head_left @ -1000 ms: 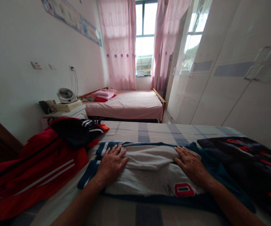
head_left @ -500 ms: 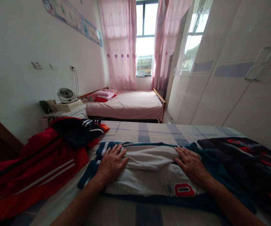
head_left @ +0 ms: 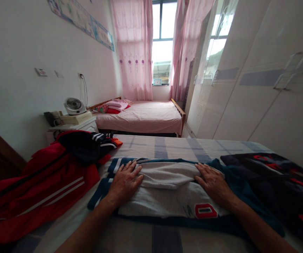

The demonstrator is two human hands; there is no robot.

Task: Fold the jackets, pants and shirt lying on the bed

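Note:
A grey garment [head_left: 164, 200] with a red-edged patch lies folded on top of a teal garment [head_left: 241, 184] that has white-striped ends. My left hand [head_left: 126, 181] rests flat on the left part of the grey cloth, fingers spread. On the right part, my right hand [head_left: 212, 182] lies flat too, its fingers stretched away from me. Neither hand grips the cloth. Both garments lie on a bed sheet [head_left: 178, 146] with a blue-grey check.
A red and navy jacket [head_left: 62, 186] is heaped on the left, and a dark garment [head_left: 275, 175] with red marks lies on the right. Beyond are a pink bed [head_left: 146, 116], a nightstand [head_left: 85, 124] with a small fan [head_left: 74, 105], and a white wardrobe [head_left: 259, 105].

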